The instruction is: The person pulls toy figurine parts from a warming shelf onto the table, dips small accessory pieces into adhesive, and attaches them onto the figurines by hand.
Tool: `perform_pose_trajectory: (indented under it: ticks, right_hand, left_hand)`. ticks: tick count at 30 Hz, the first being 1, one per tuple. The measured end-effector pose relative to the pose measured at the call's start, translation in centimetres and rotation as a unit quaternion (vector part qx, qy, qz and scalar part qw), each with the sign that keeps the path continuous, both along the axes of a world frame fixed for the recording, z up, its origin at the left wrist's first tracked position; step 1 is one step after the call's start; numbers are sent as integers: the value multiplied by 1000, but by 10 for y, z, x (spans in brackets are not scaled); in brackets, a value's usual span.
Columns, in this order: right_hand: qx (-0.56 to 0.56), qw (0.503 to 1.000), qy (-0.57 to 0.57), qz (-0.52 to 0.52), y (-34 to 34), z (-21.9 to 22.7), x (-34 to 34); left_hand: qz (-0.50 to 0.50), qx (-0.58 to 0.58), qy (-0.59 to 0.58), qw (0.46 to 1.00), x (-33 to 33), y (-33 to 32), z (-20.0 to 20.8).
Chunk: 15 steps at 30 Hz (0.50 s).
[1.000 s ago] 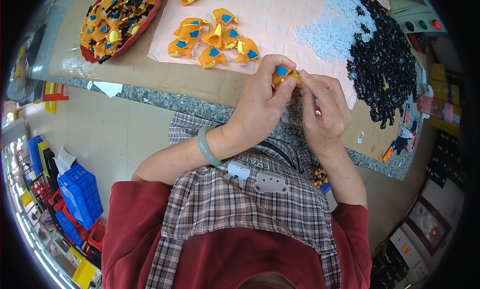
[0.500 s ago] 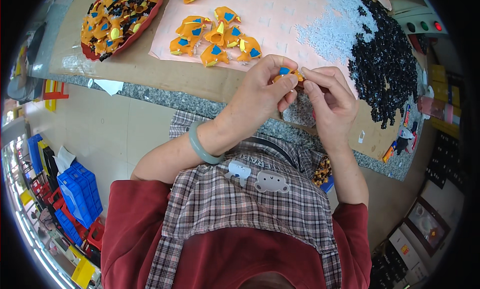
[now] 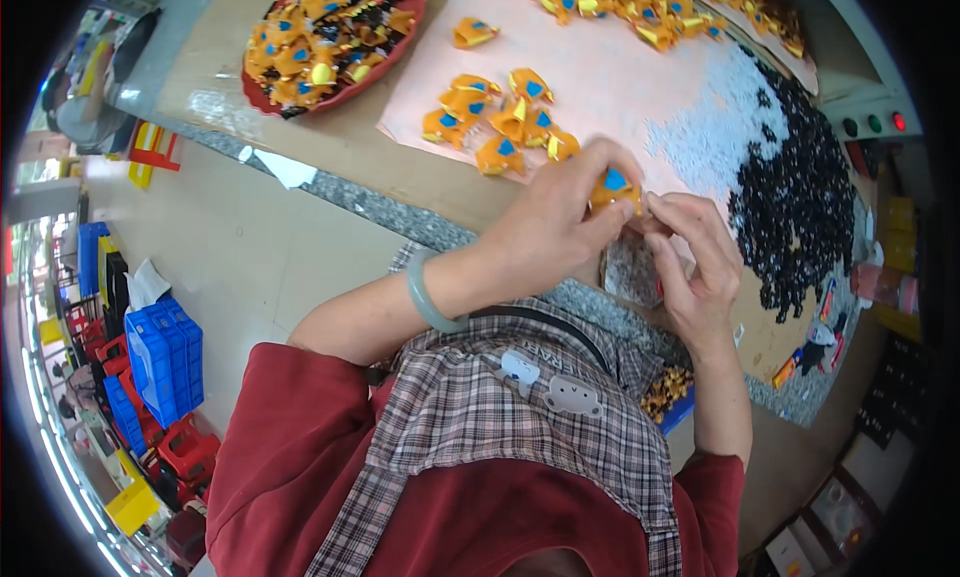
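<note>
My left hand (image 3: 565,212) pinches a small orange toy piece (image 3: 612,183) with a blue patch, between thumb and fingers above the table's near edge. Close against the piece's right side, my right hand (image 3: 698,262) is closed in a pinch; whatever sits between its fingertips is too small to make out. Just beyond my left hand, several similar orange toy pieces (image 3: 500,155) with blue and yellow parts lie loose on a pale pink sheet (image 3: 590,72).
A red tray (image 3: 418,22) of orange and black pieces stands at the far left. Heaps of small white pieces (image 3: 705,127) and black pieces (image 3: 790,207) lie to the right. More orange pieces (image 3: 660,17) line the far side. Blue crates (image 3: 165,362) stand on the floor at left.
The view has shifted and tilted, so table and hands appear lower and further right, and more orange pieces show at the back. Both hands keep their pinch around the orange piece.
</note>
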State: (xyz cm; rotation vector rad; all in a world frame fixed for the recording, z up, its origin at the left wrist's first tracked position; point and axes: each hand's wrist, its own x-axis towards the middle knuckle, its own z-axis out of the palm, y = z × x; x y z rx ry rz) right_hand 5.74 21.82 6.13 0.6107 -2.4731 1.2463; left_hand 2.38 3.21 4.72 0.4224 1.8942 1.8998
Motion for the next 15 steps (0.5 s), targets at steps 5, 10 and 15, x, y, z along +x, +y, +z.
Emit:
perform_pose_trajectory:
  ticks: [5, 10, 15]
  right_hand:
    - [61, 997, 33, 29, 7, -6, -2]
    - [82, 995, 31, 45, 14, -8, -6]
    - [95, 995, 3, 32, 25, -6, -7]
  left_hand:
    - [155, -208, 415, 872, -58, -49, 11]
    - [118, -352, 379, 848, -84, -83, 7]
    - [33, -382, 432, 816, -104, -100, 2]
